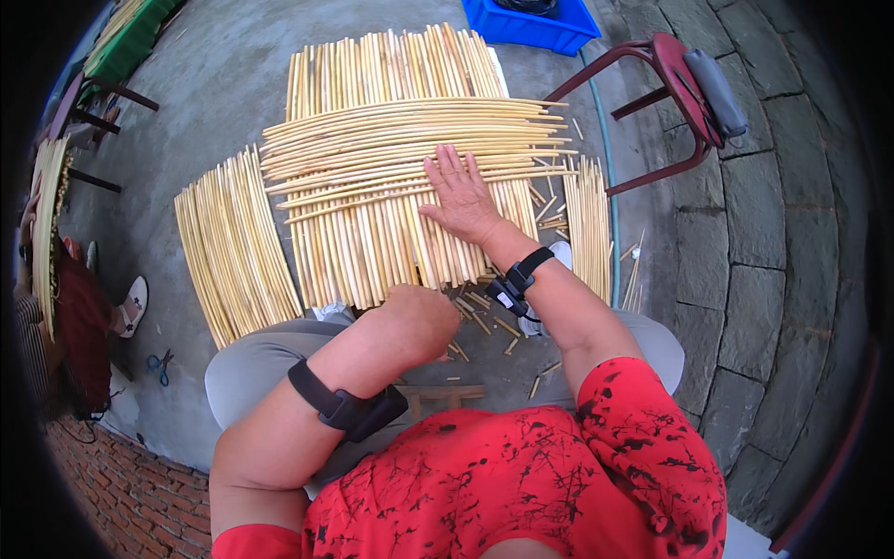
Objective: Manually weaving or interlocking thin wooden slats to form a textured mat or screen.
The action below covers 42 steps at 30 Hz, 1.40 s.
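Two layers of pale split sticks (pixel 410 186) on the concrete floor (pixel 214 102): a lengthwise bed, with a bundle laid crosswise on top. Right hand (pixel 463 197) flat on the crossing, fingers spread, palm down, gripping nothing. Left hand (pixel 419 321) at the near edge of the bed, fingers curled under; can't tell if they hold anything. Separate stick row (pixel 235 244) to the left, narrow one (pixel 589 224) to the right. Red chair (pixel 684 88) and blue crate (pixel 535 23) beyond.
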### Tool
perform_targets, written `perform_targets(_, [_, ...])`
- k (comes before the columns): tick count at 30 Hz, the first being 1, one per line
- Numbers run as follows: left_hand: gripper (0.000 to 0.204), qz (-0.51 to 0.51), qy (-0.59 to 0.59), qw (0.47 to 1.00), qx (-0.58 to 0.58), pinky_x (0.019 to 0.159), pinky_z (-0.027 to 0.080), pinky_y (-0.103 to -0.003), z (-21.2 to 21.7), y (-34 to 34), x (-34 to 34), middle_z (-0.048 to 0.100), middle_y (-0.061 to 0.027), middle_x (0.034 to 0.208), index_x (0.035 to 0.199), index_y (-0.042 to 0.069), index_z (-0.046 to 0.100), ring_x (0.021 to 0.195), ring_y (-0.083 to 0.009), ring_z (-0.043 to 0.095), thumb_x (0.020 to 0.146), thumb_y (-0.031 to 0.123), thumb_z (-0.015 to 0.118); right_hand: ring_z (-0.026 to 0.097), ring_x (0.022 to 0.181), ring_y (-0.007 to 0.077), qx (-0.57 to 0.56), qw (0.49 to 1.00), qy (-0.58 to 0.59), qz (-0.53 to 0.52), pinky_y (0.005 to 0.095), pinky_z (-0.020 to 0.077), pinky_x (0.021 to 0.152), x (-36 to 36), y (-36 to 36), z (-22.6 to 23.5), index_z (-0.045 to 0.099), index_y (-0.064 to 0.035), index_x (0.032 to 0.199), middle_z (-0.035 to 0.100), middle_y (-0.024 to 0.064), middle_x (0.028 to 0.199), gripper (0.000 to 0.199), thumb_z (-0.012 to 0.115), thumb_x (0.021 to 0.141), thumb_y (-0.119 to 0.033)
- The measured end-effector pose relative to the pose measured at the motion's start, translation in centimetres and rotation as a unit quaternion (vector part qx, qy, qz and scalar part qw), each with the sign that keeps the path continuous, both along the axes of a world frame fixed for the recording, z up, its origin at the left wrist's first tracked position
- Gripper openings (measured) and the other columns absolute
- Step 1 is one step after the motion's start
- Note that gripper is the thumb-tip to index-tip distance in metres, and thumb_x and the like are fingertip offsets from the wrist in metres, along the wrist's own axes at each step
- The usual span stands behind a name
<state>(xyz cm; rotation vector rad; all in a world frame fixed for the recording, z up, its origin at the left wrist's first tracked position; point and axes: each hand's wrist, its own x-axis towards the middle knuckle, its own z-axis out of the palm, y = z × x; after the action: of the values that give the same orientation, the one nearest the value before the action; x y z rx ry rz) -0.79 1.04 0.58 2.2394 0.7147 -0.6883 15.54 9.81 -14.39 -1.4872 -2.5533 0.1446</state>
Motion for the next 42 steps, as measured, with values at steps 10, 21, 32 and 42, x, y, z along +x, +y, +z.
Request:
perform_targets(10, [0.034, -0.04, 0.012, 0.999, -0.003, 0.067, 0.051, -0.039, 1.2, -1.0, 0.3, 0.068, -0.0077, 0.091, 0.095, 0.006, 0.068, 0.087, -0.0263, 0.065, 0.073, 0.032, 0.071, 0.009, 0.139, 0.0306, 0.0, 0.998, -0.053, -0.022, 0.0532, 0.0002, 0.109, -0.2, -1.5, 0.7, 0.022, -0.0052, 0.142, 0.015, 0.0194, 0.148, 0.077, 0.048, 0.085, -0.05])
perform_targets(21, [0.036, 0.037, -0.086, 0.996, 0.01, 0.073, 0.05, -0.041, 3.2, 0.4, -2.2, 0.064, -0.0143, 0.097, 0.101, 0.003, 0.064, 0.091, -0.0307, 0.062, 0.076, 0.028, 0.068, 0.009, 0.139, 0.0326, 0.024, 0.999, -0.039, -0.03, 0.0539, 0.0006, 0.108, -1.3, -1.4, 0.6, 0.022, -0.0051, 0.142, 0.015, 0.0195, 0.148, 0.076, 0.049, 0.086, -0.048])
perform_targets(32, [0.045, 0.566, -0.318, 0.757, 0.073, 0.105, 0.027, -0.031, 4.6, 7.0, -24.9, 0.046, -0.0076, 0.134, 0.133, 0.008, 0.044, 0.126, -0.0191, 0.038, 0.094, 0.029, 0.048, 0.01, 0.139, 0.0298, -0.033, 0.995, -0.076, 0.056, 0.0455, 0.0065, 0.112, 3.9, -0.6, 8.5, 0.02, -0.0048, 0.142, 0.015, 0.0186, 0.148, 0.073, 0.049, 0.087, -0.043])
perform_targets(42, [0.062, 0.615, -0.309, 0.726, -0.007, 0.11, 0.018, -0.033, -10.1, 8.9, -19.8, 0.022, -0.0119, 0.148, 0.144, 0.01, 0.018, 0.137, -0.0238, 0.019, 0.093, 0.034, 0.045, 0.028, 0.131, 0.0348, -0.082, 0.991, -0.08, -0.069, 0.0367, 0.0278, 0.106, 23.2, 1.2, 17.2, 0.025, -0.0076, 0.141, 0.025, 0.019, 0.145, 0.062, 0.051, 0.089, -0.031])
